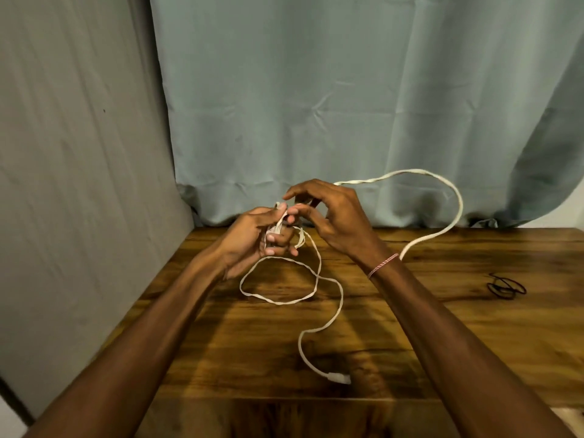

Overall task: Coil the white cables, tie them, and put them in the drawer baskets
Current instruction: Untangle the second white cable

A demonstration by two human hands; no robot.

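while both grips are meeting above the far part of the desk (474, 343), the left grip (252, 238) is curling its fingers round a small bundle of the white cable (460, 205). the right grip (335, 216) is pinching the same cable just beside it. one stretch is arcing through the air on the right; another is looping on the desk, its plug (339, 378) lying nearer the front. black bands (507, 287) are lying well apart, right side.
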